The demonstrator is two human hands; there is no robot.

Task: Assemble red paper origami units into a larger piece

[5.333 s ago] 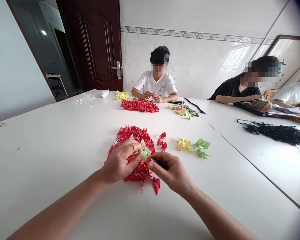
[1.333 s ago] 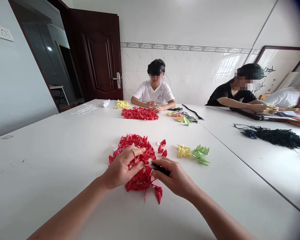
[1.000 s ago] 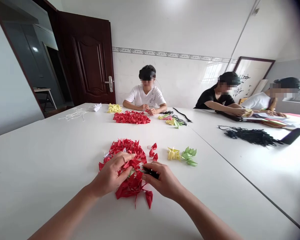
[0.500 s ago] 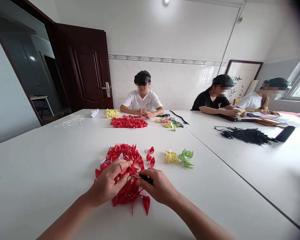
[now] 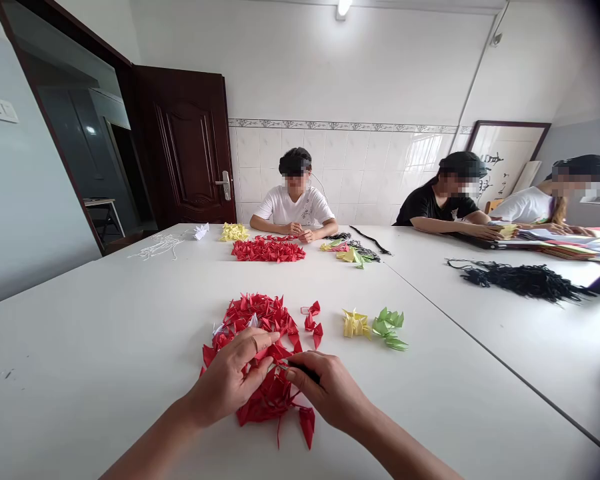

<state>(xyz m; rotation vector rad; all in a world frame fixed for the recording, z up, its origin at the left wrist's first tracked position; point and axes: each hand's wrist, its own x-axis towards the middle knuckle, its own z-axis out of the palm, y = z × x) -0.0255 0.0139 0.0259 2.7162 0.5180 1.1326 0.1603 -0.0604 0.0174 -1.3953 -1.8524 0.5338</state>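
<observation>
A ring-like heap of red folded paper cranes (image 5: 255,310) lies on the table in front of me, with a few white pieces among them. My left hand (image 5: 233,377) reaches in from the left, its thumb and fingers closed about a red paper crane (image 5: 281,351) at the heap's right side. Gripped in my right hand (image 5: 334,387) is a black-handled tool (image 5: 307,375); its thin metal tip points at the red paper by my left thumb. The tool's exact kind is hidden by my fingers. A single red piece (image 5: 307,425) lies below my right hand.
Yellow cranes (image 5: 356,324) and green cranes (image 5: 390,327) lie to the right. Across the white table (image 5: 130,320), a person (image 5: 295,203) sits behind another red heap (image 5: 269,251). Two more people sit at right near black tassels (image 5: 525,279). White cords (image 5: 159,245) lie at far left.
My view has swung slightly left and up, so everything sits lower and further right. Both hands stay at the same spot on the heap, the tool tip still against the red paper.
</observation>
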